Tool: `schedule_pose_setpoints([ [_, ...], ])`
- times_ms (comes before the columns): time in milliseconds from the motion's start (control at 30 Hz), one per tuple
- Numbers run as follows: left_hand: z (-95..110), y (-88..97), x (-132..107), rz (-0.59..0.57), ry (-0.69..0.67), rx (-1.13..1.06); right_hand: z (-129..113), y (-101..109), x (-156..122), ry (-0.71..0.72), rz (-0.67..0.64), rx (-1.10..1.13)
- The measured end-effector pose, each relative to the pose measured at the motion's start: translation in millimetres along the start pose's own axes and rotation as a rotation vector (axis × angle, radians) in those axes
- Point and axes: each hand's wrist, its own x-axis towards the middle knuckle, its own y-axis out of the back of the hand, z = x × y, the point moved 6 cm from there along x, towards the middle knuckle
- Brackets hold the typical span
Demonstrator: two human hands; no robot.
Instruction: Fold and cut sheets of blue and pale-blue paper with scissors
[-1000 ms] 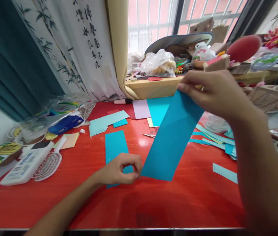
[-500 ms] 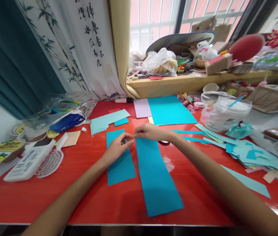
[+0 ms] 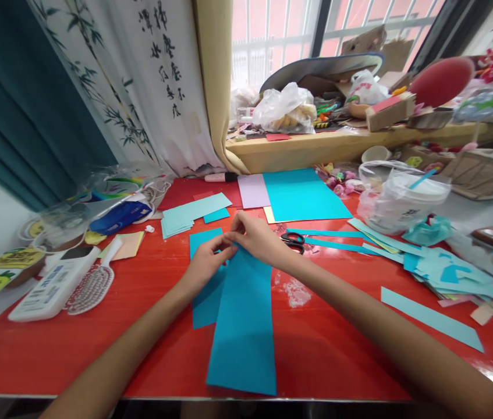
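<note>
A long teal paper strip (image 3: 243, 326) lies on the red table (image 3: 337, 361), running from my hands down to the near edge. It partly covers a second teal strip (image 3: 205, 294) on its left. My left hand (image 3: 206, 262) and my right hand (image 3: 257, 235) meet at the long strip's far end, fingers pinched on its top edge. Black-handled scissors (image 3: 294, 240) lie just right of my right hand.
A large teal sheet (image 3: 302, 195) and a lilac sheet (image 3: 252, 191) lie behind my hands, a pale blue paper stack (image 3: 189, 214) to the back left. Paper offcuts (image 3: 447, 273) and a plastic tub (image 3: 403, 201) crowd the right. A calculator (image 3: 49, 285) and hairbrush (image 3: 91, 288) sit left.
The strip, held up in the air a second ago, was laid flat on the table. It has since swung left over the other strip. Both hands stay at its far end.
</note>
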Motion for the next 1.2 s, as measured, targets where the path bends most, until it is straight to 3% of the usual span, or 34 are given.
schedule_pose_setpoints([
  [167, -3.8, 10.0, 1.8, 0.109, -0.004, 0.032, 7.4, -7.7, 0.9, -0.019, -0.010, -0.051],
  [467, -2.5, 13.4, 1.9, 0.141, -0.019, 0.007, 15.0, -12.4, -1.6, -0.072, -0.026, 0.035],
  [800, -10.2, 5.3, 0.0, 0.093, 0.111, -0.079, 7.0, -6.9, -0.4, 0.052, -0.065, -0.146],
  [1200, -11.7, 4.7, 2.2, 0.030, 0.143, -0.113, 10.8, 9.7, 8.0, 0.026, -0.013, -0.242],
])
